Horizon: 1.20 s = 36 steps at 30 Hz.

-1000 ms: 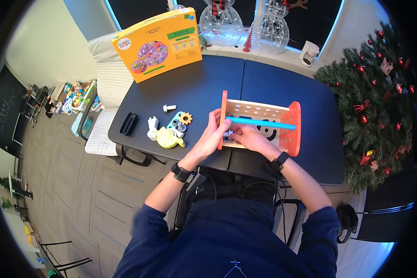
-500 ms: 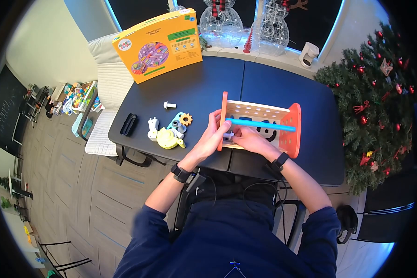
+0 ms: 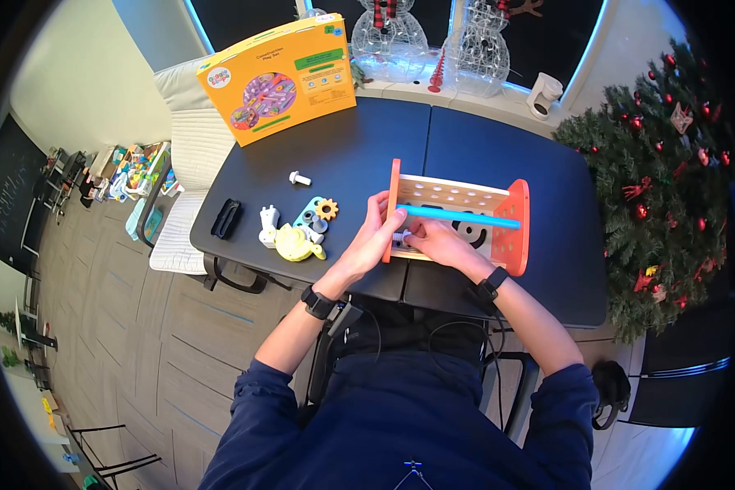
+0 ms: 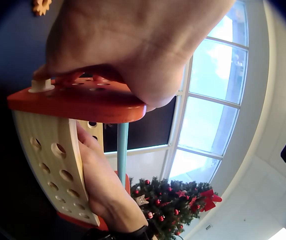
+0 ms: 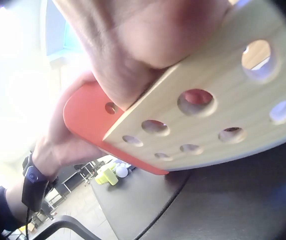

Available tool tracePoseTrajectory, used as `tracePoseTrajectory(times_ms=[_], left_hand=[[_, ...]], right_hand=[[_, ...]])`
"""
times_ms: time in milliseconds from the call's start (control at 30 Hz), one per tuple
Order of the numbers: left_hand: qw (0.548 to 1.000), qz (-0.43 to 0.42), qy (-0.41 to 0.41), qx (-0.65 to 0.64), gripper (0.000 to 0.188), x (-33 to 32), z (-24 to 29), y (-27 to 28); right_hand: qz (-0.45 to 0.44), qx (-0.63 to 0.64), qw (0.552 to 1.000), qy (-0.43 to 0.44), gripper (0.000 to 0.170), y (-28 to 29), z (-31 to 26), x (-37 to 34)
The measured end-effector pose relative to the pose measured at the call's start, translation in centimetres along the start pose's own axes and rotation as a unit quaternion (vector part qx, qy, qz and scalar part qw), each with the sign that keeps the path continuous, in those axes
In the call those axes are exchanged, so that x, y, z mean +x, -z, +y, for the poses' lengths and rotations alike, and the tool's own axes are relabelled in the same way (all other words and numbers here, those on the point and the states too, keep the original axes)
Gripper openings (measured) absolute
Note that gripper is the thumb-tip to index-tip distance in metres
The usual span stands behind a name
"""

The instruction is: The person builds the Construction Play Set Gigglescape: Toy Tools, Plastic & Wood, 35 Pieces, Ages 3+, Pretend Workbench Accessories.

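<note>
A toy toolbox of pale perforated wood with orange end panels and a blue bar handle stands before me. My left hand grips its left end panel, thumb at the top by the bar. Left fingers reach the outer face, where a white bolt head sticks out under a fingertip. Inside the box, the fingers of my right hand pinch a small pale piece against that same panel. In the right wrist view the holed side wall hides those fingertips.
Left on the dark table lie a loose white bolt, an orange gear, a yellow piece, a white piece and a black case. A yellow box stands behind; a decorated tree is at right.
The loose white bolt has rolled a little toward the back of the table and turned. My right fingers shift slightly at the pale piece; the left hand keeps its grip.
</note>
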State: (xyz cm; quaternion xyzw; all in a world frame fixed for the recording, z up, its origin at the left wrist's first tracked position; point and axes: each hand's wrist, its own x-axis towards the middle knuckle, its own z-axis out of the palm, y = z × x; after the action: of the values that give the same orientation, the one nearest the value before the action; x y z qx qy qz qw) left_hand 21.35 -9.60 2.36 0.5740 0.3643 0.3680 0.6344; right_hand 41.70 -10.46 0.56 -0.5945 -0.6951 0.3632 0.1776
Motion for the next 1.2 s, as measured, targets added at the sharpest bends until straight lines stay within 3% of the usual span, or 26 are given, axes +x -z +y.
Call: tracePoseTrajectory(times_ms=[133,333,433,633,733,833,1033,1200], left_hand=[[1.0,-0.001,0.003,0.004,0.078,0.1,0.0,0.1],[1.0,0.0,0.008,-0.001,0.078,0.0,0.3,0.0],[1.0,0.0,0.001,0.0,0.078,-0.1,0.2,0.0],[1.0,0.0,0.001,0.004,0.078,-0.1,0.3,0.0],[1.0,-0.001,0.008,0.002,0.078,0.0,0.3,0.0],[1.0,-0.001,0.008,0.003,0.078,-0.2,0.4,-0.1],[1.0,0.002,0.014,0.006,0.078,0.1,0.1,0.1],[1.0,0.0,0.015,0.006,0.078,0.0,0.3,0.1]], right_hand=[[0.021,0.025,0.999,0.033,0.031,-0.4,0.7,0.2],[-0.039,-0.04,0.998,-0.024,0.036,0.8,-1.2,-0.4],[0.0,-0.025,1.0,-0.011,0.036,0.3,-0.8,-0.5],[-0.019,0.017,0.999,0.025,0.034,-0.3,1.3,0.5],[0.0,-0.065,0.998,0.015,0.032,-0.1,0.2,-0.1],[0.029,-0.012,0.999,0.017,0.032,-0.3,0.0,-0.3],[-0.027,-0.024,0.999,0.017,0.031,0.4,0.0,-0.1],[0.001,-0.009,1.0,0.017,0.031,-0.3,0.5,0.1]])
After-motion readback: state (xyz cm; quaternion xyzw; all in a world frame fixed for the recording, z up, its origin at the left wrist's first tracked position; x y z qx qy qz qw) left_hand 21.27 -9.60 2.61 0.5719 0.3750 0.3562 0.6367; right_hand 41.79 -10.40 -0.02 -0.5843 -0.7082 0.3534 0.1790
